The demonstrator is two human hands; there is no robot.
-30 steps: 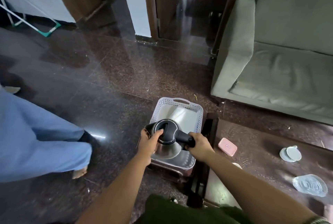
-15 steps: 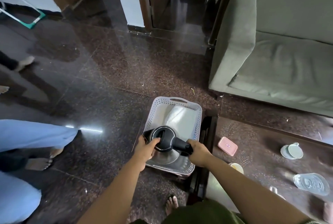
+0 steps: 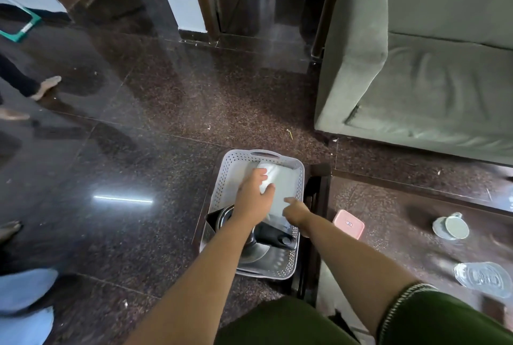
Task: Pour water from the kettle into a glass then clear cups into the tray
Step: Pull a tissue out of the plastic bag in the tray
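A grey perforated tray (image 3: 230,170) stands on a low dark stand beside the table. A white cloth (image 3: 280,186) lies in it. The steel kettle (image 3: 256,251) with its black handle (image 3: 274,238) sits in the tray's near end, and neither hand holds it. My left hand (image 3: 252,199) stretches over the kettle onto the cloth, fingers spread and touching a fold of it. My right hand (image 3: 297,210) hovers at the tray's right side with the forefinger stretched out, holding nothing. A pale cup on a saucer (image 3: 454,226) stands on the table at the right.
The dark table (image 3: 402,200) also carries a pink box (image 3: 348,224) and a clear glass dish (image 3: 483,278). A grey sofa (image 3: 416,81) fills the far right. Other people's feet (image 3: 45,85) and blue trouser legs (image 3: 25,303) are on the floor at the left.
Both hands have let go of the kettle, which now rests in the tray. My left hand moved forward onto the white cloth and my right hand came off the handle.
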